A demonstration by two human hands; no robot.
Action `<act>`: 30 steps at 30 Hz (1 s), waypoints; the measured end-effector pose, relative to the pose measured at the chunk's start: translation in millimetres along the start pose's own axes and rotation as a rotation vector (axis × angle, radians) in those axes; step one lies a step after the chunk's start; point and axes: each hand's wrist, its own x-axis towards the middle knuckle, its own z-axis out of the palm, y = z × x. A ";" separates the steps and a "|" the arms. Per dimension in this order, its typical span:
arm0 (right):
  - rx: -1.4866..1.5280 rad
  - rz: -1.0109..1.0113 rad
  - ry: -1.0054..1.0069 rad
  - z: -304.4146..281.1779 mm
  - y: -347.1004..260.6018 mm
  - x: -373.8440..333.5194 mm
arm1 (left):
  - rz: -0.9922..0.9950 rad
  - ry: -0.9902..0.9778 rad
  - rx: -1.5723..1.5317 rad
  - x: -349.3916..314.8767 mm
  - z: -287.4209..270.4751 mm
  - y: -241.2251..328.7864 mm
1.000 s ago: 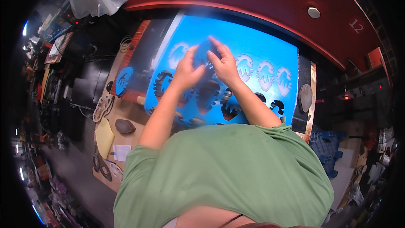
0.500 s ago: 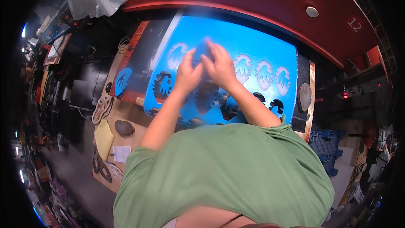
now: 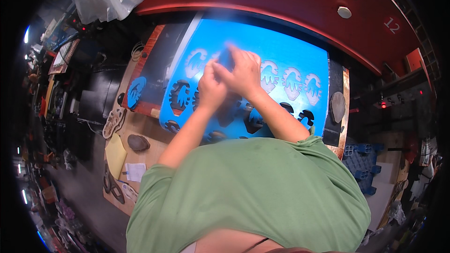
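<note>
A bright blue sheet [image 3: 262, 33] lies in front of me, with rows of notched shoe-upper-shaped cut-outs in it. The far row of cut-outs [image 3: 291, 84] shows pale grey, the nearer row [image 3: 180, 96] black. Above the left middle of the sheet my two hands meet. My right hand [image 3: 242, 69] is closed, its thumb reaching toward the left. Against it my left hand [image 3: 210, 85] is curled, fingers bent inward. Between them shows a blurred dark blue patch [image 3: 226, 59]; what it is I cannot make out.
A red machine beam [image 3: 300, 4] spans the far side. One loose blue cut piece [image 3: 136, 92] lies at left. Grey stones [image 3: 337, 107] sit right and lower left [image 3: 138, 143]. Scissors [image 3: 114, 188], yellow paper [image 3: 116, 154] and a white slip [image 3: 135, 172] lie on the wooden table.
My hands have drawn closer together over the sheet. The left fingers have curled in more, and my right hand has turned across toward the left one.
</note>
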 end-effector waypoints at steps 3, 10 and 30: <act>0.012 0.010 0.027 0.6 -1.8 -0.3 | -0.011 0.004 -0.016 -2.7 2.9 0.8; 0.081 0.020 0.094 5.4 -2.3 -4.4 | 0.032 0.073 -0.133 -6.2 7.5 -1.9; 0.117 0.150 -0.075 5.3 -4.4 -3.3 | -0.038 0.056 -0.256 -12.6 4.9 -2.9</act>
